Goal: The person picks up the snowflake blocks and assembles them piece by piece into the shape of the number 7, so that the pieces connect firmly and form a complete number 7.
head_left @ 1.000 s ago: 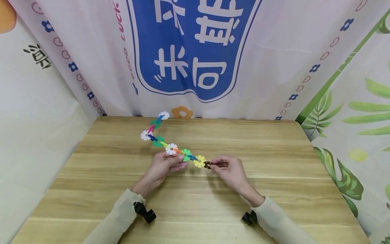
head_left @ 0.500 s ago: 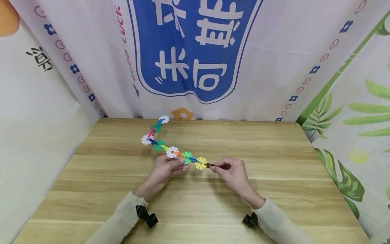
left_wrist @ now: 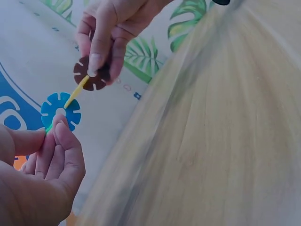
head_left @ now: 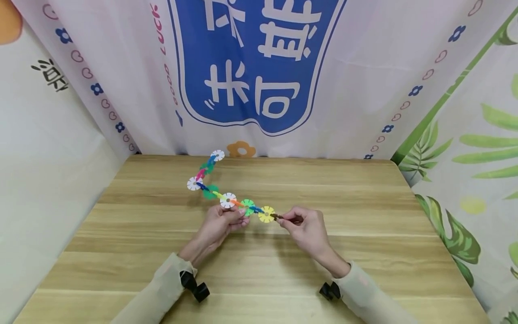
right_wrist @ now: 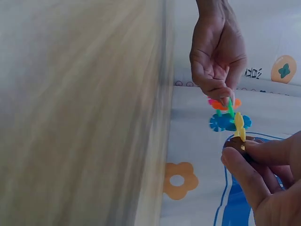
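Note:
A zigzag chain of slotted plastic snowflake discs hangs above the table in the head view, from a white disc [head_left: 217,155] at the far end to a yellow disc [head_left: 266,214] near my right hand. My left hand [head_left: 218,225] pinches the chain at a green disc [head_left: 247,207]; beyond it a blue disc [left_wrist: 51,109] shows flat in the left wrist view. Between thumb and fingers, my right hand [head_left: 308,228] holds a brown disc [left_wrist: 97,85]. The brown disc's rim meets the yellow one's, crosswise; how deep the slots engage I cannot tell.
Below both hands lies the wood-grain table [head_left: 259,274]. Its back edge meets a printed curtain [head_left: 356,90] with a blue panel, and leaf-patterned cloth [head_left: 465,148] hangs at the right. A black device is strapped to each wrist.
The brown disc has turned in my right hand, from partly face-up to nearly edge-on against the yellow disc. My left hand keeps its grip, and the chain has shifted only slightly.

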Tool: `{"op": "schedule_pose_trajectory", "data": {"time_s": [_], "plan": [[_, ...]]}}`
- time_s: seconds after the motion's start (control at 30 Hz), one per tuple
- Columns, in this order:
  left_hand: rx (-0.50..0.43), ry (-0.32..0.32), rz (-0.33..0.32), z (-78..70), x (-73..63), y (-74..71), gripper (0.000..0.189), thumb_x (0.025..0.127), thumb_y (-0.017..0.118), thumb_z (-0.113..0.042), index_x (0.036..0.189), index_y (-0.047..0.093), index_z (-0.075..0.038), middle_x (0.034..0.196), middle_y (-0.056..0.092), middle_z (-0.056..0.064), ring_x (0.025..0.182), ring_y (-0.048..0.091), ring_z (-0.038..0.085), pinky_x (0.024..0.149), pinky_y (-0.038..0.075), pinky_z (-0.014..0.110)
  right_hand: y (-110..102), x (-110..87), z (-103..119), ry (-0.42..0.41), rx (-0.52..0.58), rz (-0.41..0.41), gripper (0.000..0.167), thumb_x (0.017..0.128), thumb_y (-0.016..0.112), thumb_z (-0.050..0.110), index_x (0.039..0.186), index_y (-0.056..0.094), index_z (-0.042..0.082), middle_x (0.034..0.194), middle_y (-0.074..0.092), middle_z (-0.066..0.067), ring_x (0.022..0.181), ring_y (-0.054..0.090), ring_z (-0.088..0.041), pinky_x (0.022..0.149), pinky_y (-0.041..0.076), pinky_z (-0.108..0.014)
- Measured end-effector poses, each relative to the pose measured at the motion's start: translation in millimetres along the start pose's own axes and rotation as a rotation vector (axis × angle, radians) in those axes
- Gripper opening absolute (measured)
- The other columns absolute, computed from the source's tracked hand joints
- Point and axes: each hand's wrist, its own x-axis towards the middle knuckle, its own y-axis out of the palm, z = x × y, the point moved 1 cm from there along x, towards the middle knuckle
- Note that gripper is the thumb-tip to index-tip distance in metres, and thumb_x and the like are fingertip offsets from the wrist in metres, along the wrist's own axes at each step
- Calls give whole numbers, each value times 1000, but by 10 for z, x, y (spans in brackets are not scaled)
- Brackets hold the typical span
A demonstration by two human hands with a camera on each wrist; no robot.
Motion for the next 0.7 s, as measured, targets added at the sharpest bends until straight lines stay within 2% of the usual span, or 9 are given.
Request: {"op": "schedule_pose_trajectory", "data": {"time_s": [0.17,0.4,0.63,0.7], "plan": [[-12,-15,4,-20,-14,-5,5,102,63,0,97,65,-1,90,75,5,85,77,15,90,68,28,14,11,-15,39,30,25,7,85,82,-4,84,78,1,88,81,-16,73,77,-18,64,67,-23],[-36,-38,56,-59,-14,-23,6,102,60,3,99,65,0,88,76,5,84,76,15,91,68,30,-5,31,-66,73,68,45,9,83,84,-4,84,76,1,89,80,-17,74,78,-20,67,69,-27],[-52,-28,77,-113,-32,-21,6,102,62,2,97,65,-1,87,76,5,81,75,14,86,69,27,0,44,-141,81,125,54,10,83,85,-2,86,76,2,90,79,-18,75,77,-35,70,69,-48],[-51,-24,70,-125,-34,-15,8,101,62,2,96,65,-3,86,76,4,81,75,13,84,69,25,4,46,-143,81,127,48,10,83,85,-2,86,76,2,89,79,-18,75,77,-36,69,69,-48]]}}
